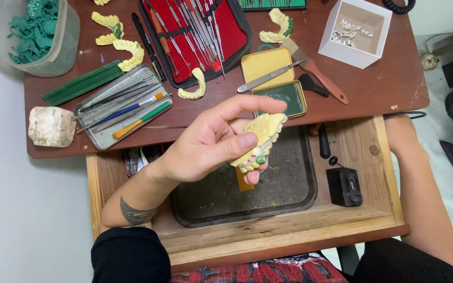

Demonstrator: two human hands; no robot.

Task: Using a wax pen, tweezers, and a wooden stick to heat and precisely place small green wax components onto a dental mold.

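Right hand behind desk edge

The left hand holds a dental cast over the tray in the open drawer. Far behind on the desk lies the instrument case, with a box to its right.

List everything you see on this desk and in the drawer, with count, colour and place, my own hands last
Dental cast: one, pale yellow, held above the open drawer.
Loose dental casts: about six, pale yellow, across the desk's far half.
Instrument case: one, red lining with metal tools, top centre.
Metal tray: one, silver, holding brushes and tools, desk left.
Tin: one, yellow, open, a metal spatula across it, desk centre.
White box: one, metal pieces inside, top right.
Plastic tub: one, clear, green pieces inside, top left.
Stone block: one, whitish, left edge.
Dark tray: one, in the drawer.
Left hand: fingers gripping the cast.
Right hand: hidden; only the forearm shows at right.
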